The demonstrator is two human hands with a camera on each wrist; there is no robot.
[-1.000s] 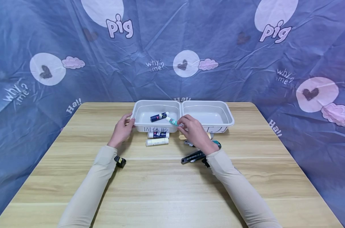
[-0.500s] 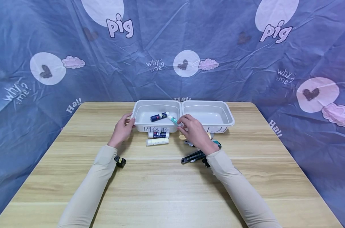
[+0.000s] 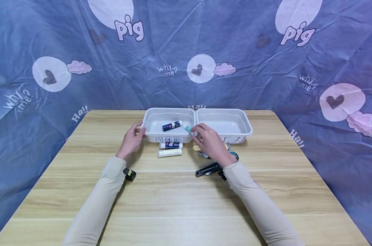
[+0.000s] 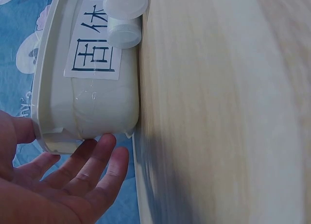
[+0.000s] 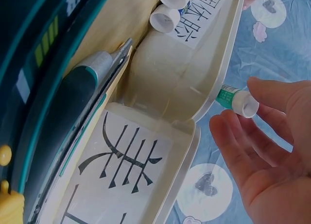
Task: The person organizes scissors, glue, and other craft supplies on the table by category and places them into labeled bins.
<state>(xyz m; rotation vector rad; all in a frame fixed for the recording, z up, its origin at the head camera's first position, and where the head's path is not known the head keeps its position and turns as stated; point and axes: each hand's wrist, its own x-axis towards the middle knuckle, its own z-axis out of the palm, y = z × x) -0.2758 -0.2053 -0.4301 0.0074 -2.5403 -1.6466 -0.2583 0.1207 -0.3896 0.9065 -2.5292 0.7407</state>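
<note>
My right hand [image 3: 208,138] pinches a small green glue stick [image 3: 187,128] between thumb and fingers, over the front right corner of the left white plastic bin [image 3: 152,118]. In the right wrist view, the glue stick's [image 5: 227,95] white end points back toward my palm and its far part is hidden behind the bin rim. A navy glue stick [image 3: 172,126] lies in that bin. My left hand [image 3: 132,139] holds the bin's left end; in the left wrist view its thumb is at the rim and its fingers [image 4: 99,158] lie against the end wall.
A second white bin [image 3: 224,119] adjoins on the right; both bear Chinese character labels. In front of the left bin lie a navy-and-white glue stick [image 3: 171,146] and a white one [image 3: 169,152]. A black utility knife [image 3: 208,169] and other knives lie beneath my right wrist, partly hidden.
The green glue stick has tilted and shifted slightly right within my right fingers, so less of it shows. My left hand and the bins have stayed still.
</note>
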